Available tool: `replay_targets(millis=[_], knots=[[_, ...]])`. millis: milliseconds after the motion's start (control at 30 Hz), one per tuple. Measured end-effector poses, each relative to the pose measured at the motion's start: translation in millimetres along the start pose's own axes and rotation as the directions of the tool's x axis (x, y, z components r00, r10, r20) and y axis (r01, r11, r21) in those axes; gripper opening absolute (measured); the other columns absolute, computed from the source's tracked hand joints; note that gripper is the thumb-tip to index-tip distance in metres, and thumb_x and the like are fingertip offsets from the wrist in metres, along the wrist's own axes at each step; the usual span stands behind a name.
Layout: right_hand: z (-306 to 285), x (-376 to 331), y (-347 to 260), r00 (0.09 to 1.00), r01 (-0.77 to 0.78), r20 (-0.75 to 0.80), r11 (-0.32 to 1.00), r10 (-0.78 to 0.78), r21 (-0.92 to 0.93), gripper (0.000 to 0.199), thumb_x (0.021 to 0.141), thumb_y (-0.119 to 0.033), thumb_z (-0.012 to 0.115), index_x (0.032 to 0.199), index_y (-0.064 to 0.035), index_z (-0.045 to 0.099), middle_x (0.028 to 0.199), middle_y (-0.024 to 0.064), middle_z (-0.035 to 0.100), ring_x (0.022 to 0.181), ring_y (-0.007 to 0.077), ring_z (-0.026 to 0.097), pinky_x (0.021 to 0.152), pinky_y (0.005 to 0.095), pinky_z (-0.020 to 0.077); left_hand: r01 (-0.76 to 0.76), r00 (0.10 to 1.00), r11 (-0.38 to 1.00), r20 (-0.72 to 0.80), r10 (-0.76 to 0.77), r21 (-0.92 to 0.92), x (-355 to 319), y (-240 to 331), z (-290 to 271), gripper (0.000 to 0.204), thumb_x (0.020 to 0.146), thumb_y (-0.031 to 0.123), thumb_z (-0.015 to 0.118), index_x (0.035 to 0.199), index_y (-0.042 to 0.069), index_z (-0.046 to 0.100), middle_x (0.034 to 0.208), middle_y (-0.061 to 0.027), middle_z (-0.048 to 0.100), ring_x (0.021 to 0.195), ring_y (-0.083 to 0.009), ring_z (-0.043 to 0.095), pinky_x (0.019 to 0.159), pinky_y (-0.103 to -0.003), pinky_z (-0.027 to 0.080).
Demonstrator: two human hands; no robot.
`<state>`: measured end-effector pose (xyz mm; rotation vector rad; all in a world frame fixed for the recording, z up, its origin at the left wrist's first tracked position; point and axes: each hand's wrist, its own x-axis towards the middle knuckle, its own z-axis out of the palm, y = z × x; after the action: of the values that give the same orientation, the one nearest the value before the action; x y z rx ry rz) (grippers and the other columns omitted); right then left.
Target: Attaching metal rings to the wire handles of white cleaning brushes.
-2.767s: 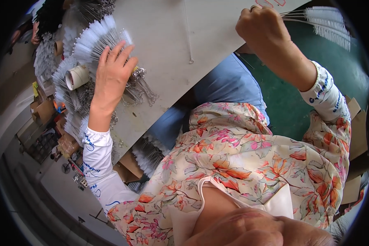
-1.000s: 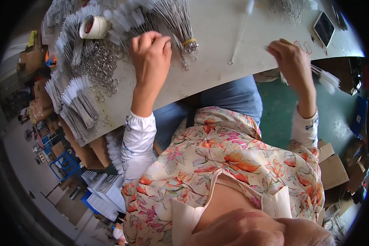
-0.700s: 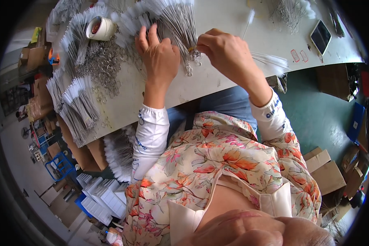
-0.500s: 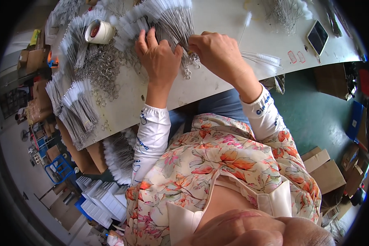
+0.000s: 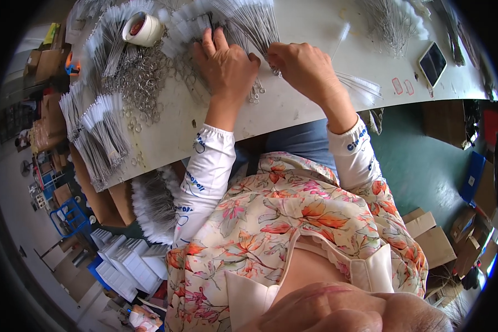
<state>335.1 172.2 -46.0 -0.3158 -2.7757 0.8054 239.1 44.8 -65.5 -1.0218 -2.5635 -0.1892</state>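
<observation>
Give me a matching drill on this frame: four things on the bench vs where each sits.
Things:
1. tape roll
2. phone
3. pile of metal rings
4. fanned bundle of thin white-tipped brushes

Places:
A. far right of the table, dark screen up
B. right at the fingertips of the left hand and right hand
C. upper left of the table, standing alone
D. spread on the table just below the tape roll

Pairs: 1-C, 2-A, 3-D, 4-B
</observation>
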Motion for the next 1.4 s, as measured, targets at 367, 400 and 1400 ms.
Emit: replay_targets(millis=[367,400,1400], knots=[[-6,6,26,0.993,-0.084,0.093,0.993,0.076,0.084,0.018,0.087,-0.023,0.052,0.093,-0.0114,0.065,0.077,0.0116,0.065,0.071,0.0304,0.062,0.066,0.0378,0.0485,-0.008,0.996,0.975,-0.085,-0.011,-0.223,1,-19,-2,0.022,0.064,0.019,0.062,0.058,-0.002,0.062,0.119,-0.0222,0.054,0.117,-0.0378,0.041,0.099,-0.043,0.032],[-6,6,30,0.993,-0.075,0.101,0.989,0.063,0.124,0.017,0.087,-0.019,0.053,0.093,-0.0079,0.064,0.076,0.0112,0.065,0.067,0.028,0.062,0.063,0.036,0.0475,-0.003,0.998,0.96,-0.064,-0.016,-0.281,2,-21,-6,0.021,0.065,0.018,0.063,0.057,-0.001,0.061,0.118,-0.0216,0.055,0.116,-0.0377,0.042,0.099,-0.042,0.033],[30,25,-59,0.976,0.16,0.182,0.963,-0.121,-0.217,0.013,0.086,-0.021,0.05,0.086,-0.0111,0.059,0.07,0.012,0.061,0.068,0.0335,0.061,0.06,0.043,0.0479,0.131,0.922,0.836,-0.245,-0.301,-0.532,-22,-95,32,0.024,0.08,0.021,0.063,0.073,-0.002,0.06,0.082,-0.0159,0.059,0.078,-0.0319,0.056,0.07,-0.039,0.046]])
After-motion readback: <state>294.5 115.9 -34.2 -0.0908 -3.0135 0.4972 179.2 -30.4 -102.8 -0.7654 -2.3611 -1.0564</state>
